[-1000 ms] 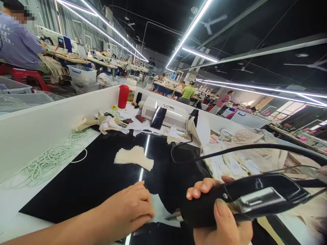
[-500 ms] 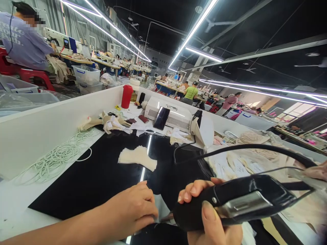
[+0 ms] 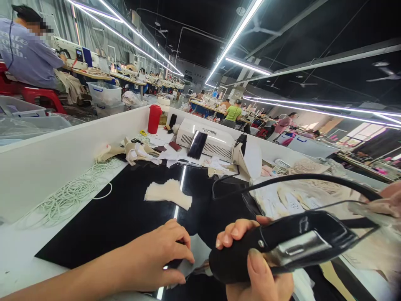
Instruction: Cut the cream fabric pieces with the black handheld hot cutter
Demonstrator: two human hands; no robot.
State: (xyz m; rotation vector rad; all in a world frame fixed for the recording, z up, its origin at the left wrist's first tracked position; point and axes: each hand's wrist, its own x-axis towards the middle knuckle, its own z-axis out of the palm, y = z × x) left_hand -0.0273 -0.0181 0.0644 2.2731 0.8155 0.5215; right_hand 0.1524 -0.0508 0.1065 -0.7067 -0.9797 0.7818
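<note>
My right hand is wrapped round the handle of a black corded hand tool with a metal plate on its side, held low over the table's near edge. Its black cable arcs away to the right. My left hand rests beside the tool's tip, fingers curled and pressing a small pale piece of fabric onto the glossy black work surface. A cream fabric piece lies further out on the black surface.
A coil of white cord lies at the left by the white table wall. A white machine with a phone leaning on it, a red bottle and scraps sit at the back. Cream garments pile at right. Other workers sit beyond.
My right hand has shifted the tool slightly left and lower. My left hand's fingers have spread a little over the pale fabric piece. The view has drifted a bit.
</note>
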